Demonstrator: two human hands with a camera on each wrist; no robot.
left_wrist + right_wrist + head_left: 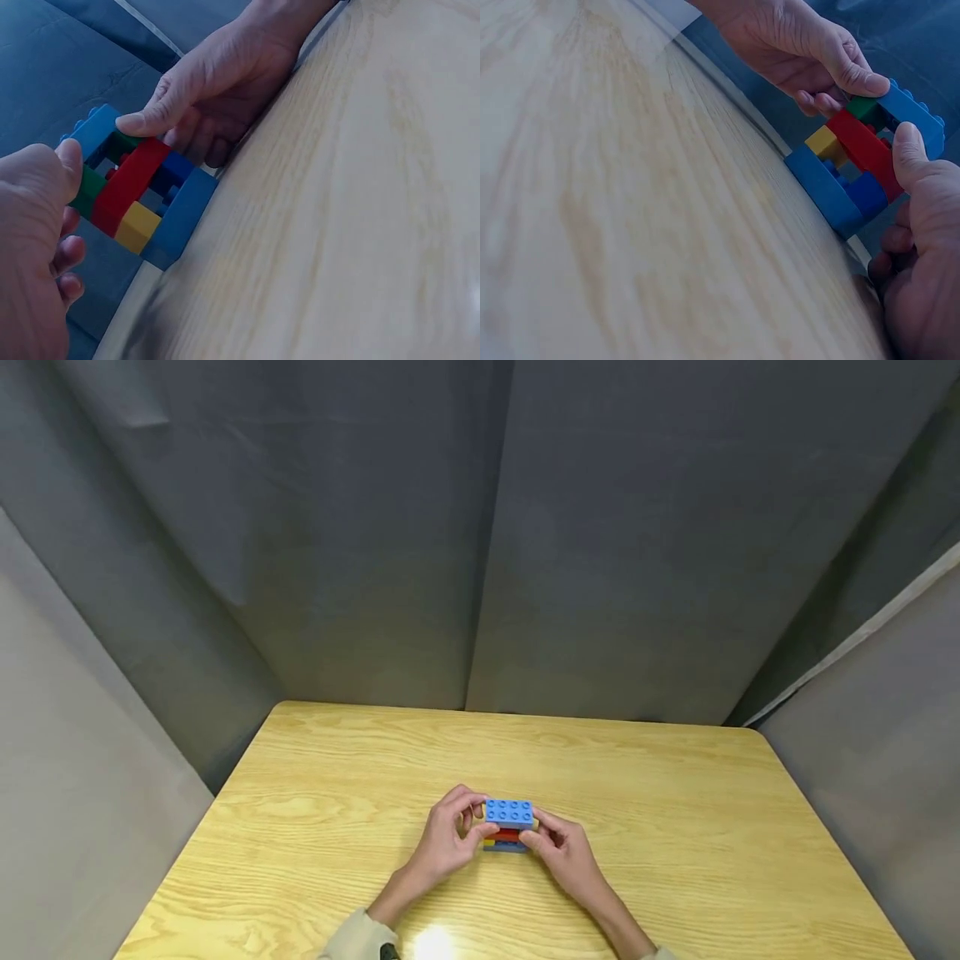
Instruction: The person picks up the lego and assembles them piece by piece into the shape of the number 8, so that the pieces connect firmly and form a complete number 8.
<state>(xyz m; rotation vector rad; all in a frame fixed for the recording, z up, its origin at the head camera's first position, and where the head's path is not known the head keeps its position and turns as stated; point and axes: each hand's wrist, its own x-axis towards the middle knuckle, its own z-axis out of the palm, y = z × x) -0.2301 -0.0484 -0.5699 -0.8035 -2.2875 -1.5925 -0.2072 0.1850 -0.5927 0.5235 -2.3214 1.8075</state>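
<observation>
A stack of toy building bricks stands upright on the table between both hands. Its top is a blue brick [509, 811] with several studs. Below that come a green brick [88, 190] at the left end, another green one mostly hidden at the right, a long red brick [129, 186], then a yellow brick [138, 226] and a dark blue brick [869, 194], above a long blue base brick [180, 222]. My left hand [442, 842] pinches the upper left end of the stack. At the upper right end, my right hand [567, 862] grips with thumb and fingers.
The wooden table [315, 793] extends around the stack on all sides. Dark grey curtains [360, 543] hang behind its far edge, and pale panels [67, 760] flank it left and right.
</observation>
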